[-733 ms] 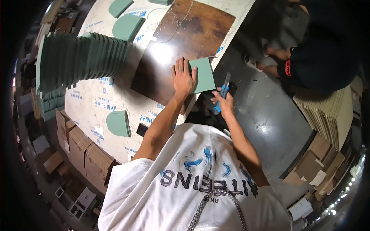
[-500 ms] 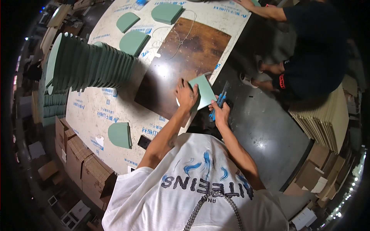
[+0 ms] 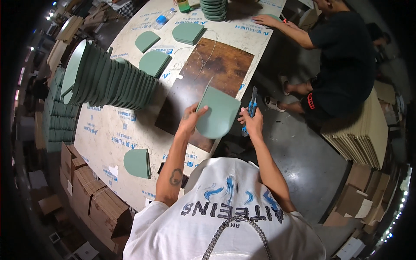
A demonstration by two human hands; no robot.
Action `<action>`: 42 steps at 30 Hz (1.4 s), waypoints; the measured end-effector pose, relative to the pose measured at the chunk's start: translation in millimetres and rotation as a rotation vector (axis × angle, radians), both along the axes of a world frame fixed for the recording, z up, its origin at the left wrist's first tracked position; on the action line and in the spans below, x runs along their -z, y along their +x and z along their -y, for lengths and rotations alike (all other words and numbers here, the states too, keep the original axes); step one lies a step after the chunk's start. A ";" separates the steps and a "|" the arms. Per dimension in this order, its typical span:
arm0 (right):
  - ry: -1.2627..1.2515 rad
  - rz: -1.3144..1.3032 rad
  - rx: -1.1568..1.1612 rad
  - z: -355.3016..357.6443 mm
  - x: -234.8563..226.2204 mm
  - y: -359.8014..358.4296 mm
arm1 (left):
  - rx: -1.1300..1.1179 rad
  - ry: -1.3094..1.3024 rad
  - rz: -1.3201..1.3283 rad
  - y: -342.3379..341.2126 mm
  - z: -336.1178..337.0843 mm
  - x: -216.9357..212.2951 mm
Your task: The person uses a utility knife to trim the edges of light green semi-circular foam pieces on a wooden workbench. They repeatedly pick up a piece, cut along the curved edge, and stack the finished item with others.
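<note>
My left hand (image 3: 189, 120) holds a green flat piece (image 3: 217, 113) with one rounded end, lifted off the dark brown board (image 3: 208, 71) on the table. My right hand (image 3: 251, 121) grips a blue utility knife (image 3: 250, 110) just right of the piece, at the table's edge. The green piece is tilted and hovers between both hands.
A tall leaning stack of green pieces (image 3: 106, 80) stands on the white table (image 3: 106, 130) at left. Loose green pieces (image 3: 138, 162) lie about, and a plastic bottle (image 3: 164, 18). A person in black (image 3: 342, 56) works at the far right. Cardboard sheets (image 3: 362, 130) and boxes (image 3: 93, 197) surround the table.
My left hand has picked the green piece up from the brown board and raised it toward me. My right hand stayed beside it with the knife.
</note>
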State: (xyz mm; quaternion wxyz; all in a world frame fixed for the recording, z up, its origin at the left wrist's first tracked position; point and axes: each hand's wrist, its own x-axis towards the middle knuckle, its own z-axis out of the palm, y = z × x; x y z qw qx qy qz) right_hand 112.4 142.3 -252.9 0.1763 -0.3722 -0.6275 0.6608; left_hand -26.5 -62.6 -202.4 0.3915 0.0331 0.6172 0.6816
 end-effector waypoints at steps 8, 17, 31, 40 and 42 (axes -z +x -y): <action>-0.219 0.259 -0.005 -6.9 36.6 72.1 | 0.399 -0.513 -1.340 29.3 -4.9 55.4; -0.101 0.414 -0.249 16.4 27.5 100.5 | 0.100 -0.823 -1.205 49.2 -30.9 115.2; 0.154 0.887 -0.846 0.5 -45.6 25.7 | 0.133 -0.890 -1.211 34.5 -43.6 140.2; 0.183 0.994 -1.048 -15.2 -51.6 9.8 | 0.095 -0.910 -1.198 34.2 -43.7 140.2; 0.169 1.014 -1.032 -13.3 -50.5 9.2 | 0.115 -0.908 -1.178 33.2 -45.1 138.8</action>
